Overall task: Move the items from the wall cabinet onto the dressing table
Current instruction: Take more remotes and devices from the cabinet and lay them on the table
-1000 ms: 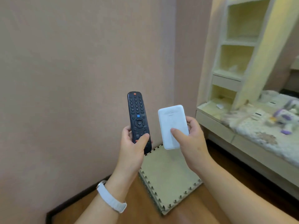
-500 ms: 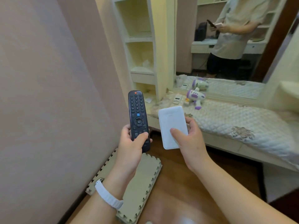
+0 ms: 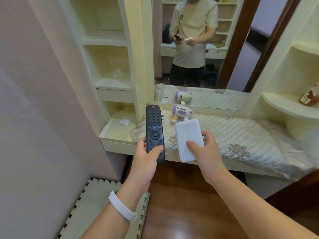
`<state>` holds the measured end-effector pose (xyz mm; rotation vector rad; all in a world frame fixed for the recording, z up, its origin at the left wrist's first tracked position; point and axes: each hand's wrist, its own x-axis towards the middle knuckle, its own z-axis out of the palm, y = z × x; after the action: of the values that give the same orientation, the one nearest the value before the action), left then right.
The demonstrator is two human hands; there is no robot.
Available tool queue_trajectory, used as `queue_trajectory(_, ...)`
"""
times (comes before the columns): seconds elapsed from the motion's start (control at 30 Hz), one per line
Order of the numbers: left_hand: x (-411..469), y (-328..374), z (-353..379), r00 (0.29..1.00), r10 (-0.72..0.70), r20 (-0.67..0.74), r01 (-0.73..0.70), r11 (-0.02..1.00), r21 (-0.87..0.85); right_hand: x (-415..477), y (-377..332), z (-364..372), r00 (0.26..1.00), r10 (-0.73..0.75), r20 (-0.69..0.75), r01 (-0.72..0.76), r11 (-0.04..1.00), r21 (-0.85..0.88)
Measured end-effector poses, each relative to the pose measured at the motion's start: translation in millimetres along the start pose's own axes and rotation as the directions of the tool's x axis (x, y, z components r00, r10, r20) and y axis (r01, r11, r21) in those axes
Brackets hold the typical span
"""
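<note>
My left hand (image 3: pixel 144 161) grips a black remote control (image 3: pixel 154 130) upright by its lower end. My right hand (image 3: pixel 206 152) holds a flat white power bank (image 3: pixel 188 137), thumb on its face. Both are held in the air just in front of the dressing table (image 3: pixel 241 135), which is covered by a quilted white cloth. On that cloth, near the mirror, lie a purple-and-white toy (image 3: pixel 182 112) and a small white remote (image 3: pixel 163 115).
A tall mirror (image 3: pixel 207 49) behind the table reflects a person holding the same items. Cream shelves (image 3: pixel 110 66) stand on the left, and a curved shelf (image 3: pixel 284 106) with a red-and-white item is on the right. A foam mat (image 3: pixel 96 204) lies on the wooden floor.
The view has swung from the pink wall to face the dressing table and mirror, and has come closer. Both hands keep the same hold on the remote and power bank.
</note>
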<state>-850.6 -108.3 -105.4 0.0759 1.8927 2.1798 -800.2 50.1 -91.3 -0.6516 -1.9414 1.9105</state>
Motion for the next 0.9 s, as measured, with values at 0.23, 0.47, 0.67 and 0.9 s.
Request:
queue_trajectory(0.23, 75.8, -19.8, 20.0, 0.989, -0.070, 0.130, 0.066, 0.997, 0.034, 49.8, 2.1, -6.3, 0.991, -0.011, -0.134, -0.002, 0.995, -0.099)
queue_trajectory(0.47, 126.2, -43.4, 82.0, 0.968, -0.148, 0.200, 0.135, 0.988, 0.078, 109.2, 22.5, -53.7, 0.967, 0.024, -0.254, -0.041, 0.997, -0.062)
queue_trajectory(0.67, 172.2, -55.2, 149.0, 0.964, -0.207, 0.164, 0.199, 0.978, 0.064, 189.3, 44.9, -109.2, 0.965, 0.077, -0.252, -0.094, 0.994, -0.055)
queue_trajectory(0.9, 227.0, -78.2, 243.7, 0.958, -0.276, 0.077, 0.256, 0.945, 0.201, 282.8, 58.9, -190.8, 0.974, 0.147, -0.169, -0.155, 0.987, -0.032)
